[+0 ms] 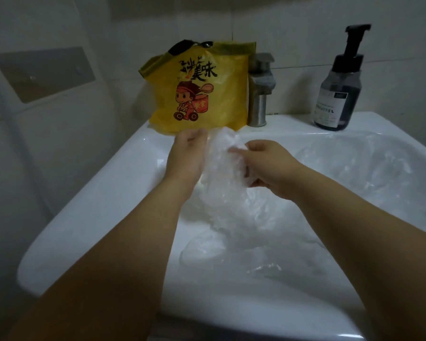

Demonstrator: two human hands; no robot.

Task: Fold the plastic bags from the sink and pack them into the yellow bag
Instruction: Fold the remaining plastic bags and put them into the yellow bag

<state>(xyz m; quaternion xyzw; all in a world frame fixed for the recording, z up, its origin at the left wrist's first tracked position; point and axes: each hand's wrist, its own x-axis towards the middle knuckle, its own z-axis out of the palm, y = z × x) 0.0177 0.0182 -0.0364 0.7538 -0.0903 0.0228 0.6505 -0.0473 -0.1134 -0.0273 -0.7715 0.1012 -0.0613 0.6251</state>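
Hands are meeting over the white sink, and both are holding one clear plastic bag raised above the basin. Its lower part is hanging down to the crumpled plastic below. The left hand is gripping the left edge of the bag, with its fingers curled in and pressed together around the film. The right hand is pinching the right edge between the thumb and the fingers — its lower fingers are also curling around a fold of the plastic.

More clear plastic bags are lying crumpled inside the sink, filling the basin from the middle to the right side. The yellow bag, printed with black characters and a cartoon rider, is standing upright on the back ledge of the sink, just behind the hands. A metal faucet is standing on the same ledge at the right side of the yellow bag — touching it or only very close, I cannot tell which. A dark pump bottle is standing at the back right corner of the sink.
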